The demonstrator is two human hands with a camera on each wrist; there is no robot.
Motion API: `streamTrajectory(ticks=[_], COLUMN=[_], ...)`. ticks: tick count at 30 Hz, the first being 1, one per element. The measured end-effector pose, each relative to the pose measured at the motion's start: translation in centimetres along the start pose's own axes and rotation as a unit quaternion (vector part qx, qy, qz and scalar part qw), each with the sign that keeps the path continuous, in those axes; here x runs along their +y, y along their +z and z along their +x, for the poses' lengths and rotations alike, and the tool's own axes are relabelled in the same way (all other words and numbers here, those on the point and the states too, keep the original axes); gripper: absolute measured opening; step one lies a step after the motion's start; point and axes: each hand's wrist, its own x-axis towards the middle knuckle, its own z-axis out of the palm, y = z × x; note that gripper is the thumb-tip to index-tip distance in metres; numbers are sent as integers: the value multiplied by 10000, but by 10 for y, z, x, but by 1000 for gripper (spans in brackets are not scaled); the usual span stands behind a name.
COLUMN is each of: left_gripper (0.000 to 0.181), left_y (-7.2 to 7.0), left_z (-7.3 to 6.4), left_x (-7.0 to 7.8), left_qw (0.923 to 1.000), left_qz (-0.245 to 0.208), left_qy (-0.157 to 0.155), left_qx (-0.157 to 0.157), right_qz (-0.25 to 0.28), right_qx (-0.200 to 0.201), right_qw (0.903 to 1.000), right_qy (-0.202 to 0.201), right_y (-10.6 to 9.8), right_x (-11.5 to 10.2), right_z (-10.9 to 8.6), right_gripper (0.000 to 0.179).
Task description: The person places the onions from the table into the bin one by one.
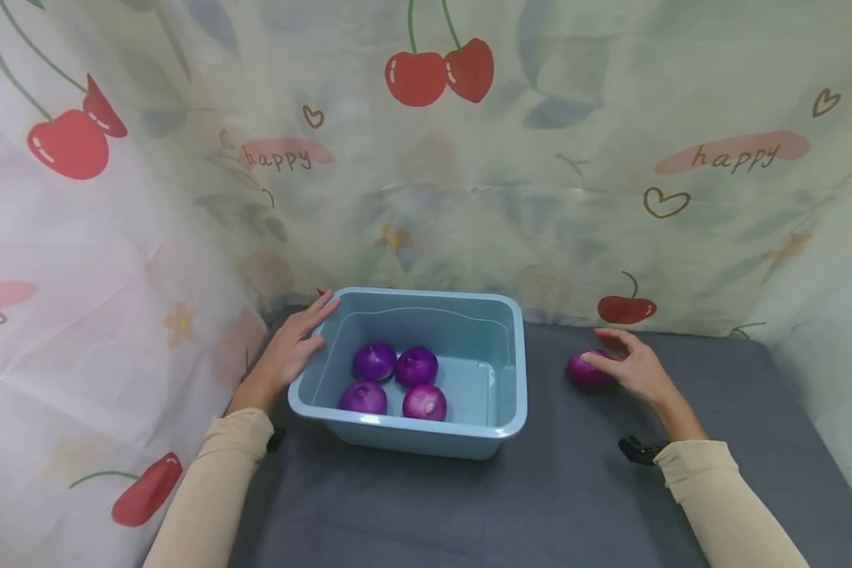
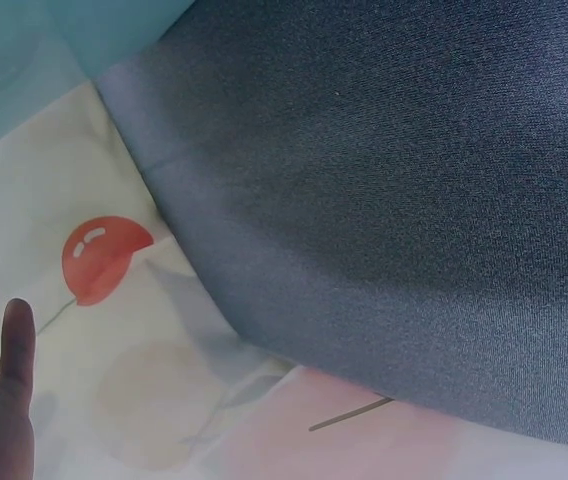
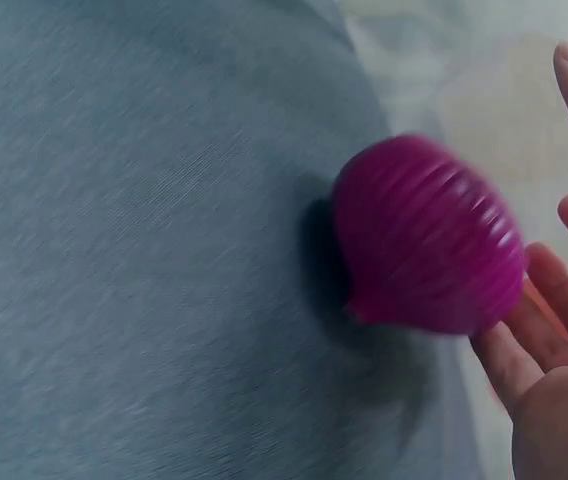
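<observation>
A light blue plastic tub (image 1: 426,443) stands on the grey cloth, with several purple onions (image 1: 374,362) grouped in its left half. My left hand (image 1: 291,347) is at the tub's left rim, thumb and fingers extended; two of its fingers show at the edge of the left wrist view. Right of the tub, a lone purple onion (image 1: 584,372) with a ridged skin is beside my right hand (image 1: 637,369). That hand's thumb and fingers are spread apart near the onion (image 3: 429,240), and the right wrist view shows fingertips at its side without closing round it.
Dark grey cloth (image 1: 561,505) covers the table. Printed curtains with cherries and hearts hang behind (image 1: 468,197) and at the left (image 1: 99,315), close to the tub and the left arm. A pale curtain (image 1: 831,394) borders the right side.
</observation>
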Motion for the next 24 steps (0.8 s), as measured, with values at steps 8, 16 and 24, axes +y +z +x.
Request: streamTrajectory(ticks=[8, 16, 24], left_gripper=[66, 66, 66], left_y=[1, 2, 2], left_z=[0, 0, -1], left_x=[-2, -1, -1], left_qw=[9999, 9998, 10000], left_qz=[47, -20, 25], left_qy=[72, 145, 35], left_qx=[57, 122, 83], right_qz=[-77, -385, -294], right_qx=[-3, 136, 104], right_qw=[9998, 9989, 9992], right_qy=[208, 241, 239], right_y=[11, 18, 20], right_x=[16, 25, 26], right_z=[-2, -2, -2], right_gripper=[94, 88, 86])
